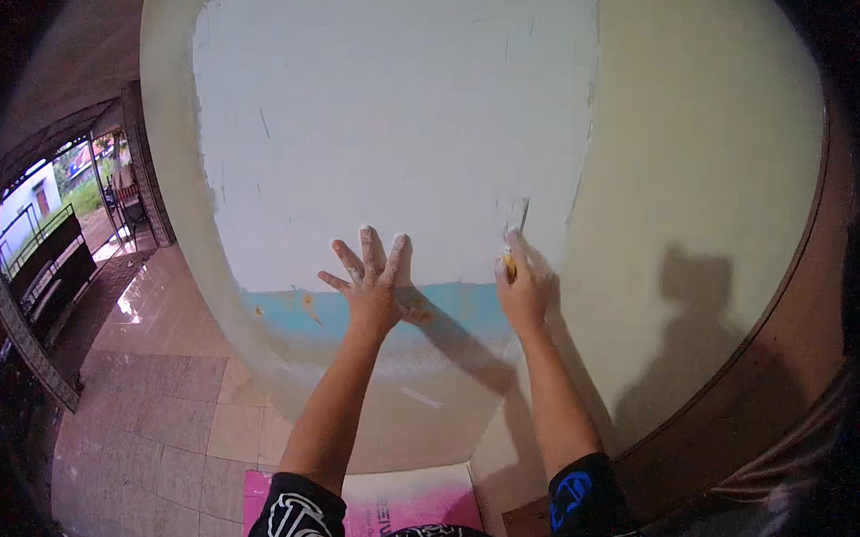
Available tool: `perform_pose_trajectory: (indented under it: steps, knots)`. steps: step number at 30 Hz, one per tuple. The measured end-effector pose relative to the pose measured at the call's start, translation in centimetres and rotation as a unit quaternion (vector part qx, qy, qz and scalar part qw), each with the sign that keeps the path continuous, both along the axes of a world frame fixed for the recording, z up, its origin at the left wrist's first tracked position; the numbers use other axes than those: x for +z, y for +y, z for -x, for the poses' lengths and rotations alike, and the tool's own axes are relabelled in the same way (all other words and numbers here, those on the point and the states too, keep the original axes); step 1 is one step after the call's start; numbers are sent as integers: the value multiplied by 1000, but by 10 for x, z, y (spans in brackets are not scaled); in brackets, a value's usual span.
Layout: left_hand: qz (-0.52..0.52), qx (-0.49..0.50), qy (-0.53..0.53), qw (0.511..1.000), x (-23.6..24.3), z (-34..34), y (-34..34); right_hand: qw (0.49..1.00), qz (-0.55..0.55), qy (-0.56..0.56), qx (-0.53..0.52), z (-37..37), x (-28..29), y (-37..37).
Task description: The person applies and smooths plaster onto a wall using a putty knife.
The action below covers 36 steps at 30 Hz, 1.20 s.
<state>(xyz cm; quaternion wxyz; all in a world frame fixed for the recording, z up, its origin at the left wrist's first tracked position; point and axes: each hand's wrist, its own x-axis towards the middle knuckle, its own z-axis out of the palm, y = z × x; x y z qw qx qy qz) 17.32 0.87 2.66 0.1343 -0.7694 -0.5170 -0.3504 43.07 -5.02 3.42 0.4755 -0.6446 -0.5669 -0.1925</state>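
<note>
A large white-coated patch [388,125] covers most of the wall in front of me, with a few dark scratches in it. Below it runs a turquoise band [467,306] with rusty-brown spots. My left hand [373,278] is spread over the patch's lower edge, palm toward the wall and fingertips smeared white. To its right, my right hand [527,286] grips a putty knife [516,215] by its yellow handle. The blade points upward at the patch's lower right and appears to touch it. White residue coats the blade and my right fingers.
Cream wall [708,165] continues to the right, carrying a shadow of my head and shoulders. Low in front of me lies a pink and white flat-topped thing [431,496]. Tiled floor [170,401] stretches left toward an open doorway [101,181] with a dark railing [52,255].
</note>
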Motion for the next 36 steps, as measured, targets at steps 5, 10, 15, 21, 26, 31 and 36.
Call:
perform_pose_trajectory:
  steps: [5, 10, 15, 21, 26, 31, 36]
  knots:
    - [48, -14, 53, 997, 18, 6, -18, 998, 52, 13, 14, -15, -79, -25]
    - [-14, 13, 54, 998, 0, 1, -7, 998, -66, -7, -23, -17, 50, -22]
    - [-85, -8, -7, 996, -2, 13, -7, 991, 76, 105, -19, -2, 55, -38]
    - [-70, -18, 12, 997, -3, -3, -5, 999, 31, 13, 16, -44, -48, -39]
    - [-67, 17, 36, 997, -5, -1, -9, 1000, -7, 26, -6, -48, 35, -33]
    - [-70, 1, 26, 997, -5, 7, -11, 994, 43, 89, 36, -38, -23, -40]
    - [-88, 3, 18, 996, -3, -2, -9, 1000, 30, 5, 0, -55, -46, -45]
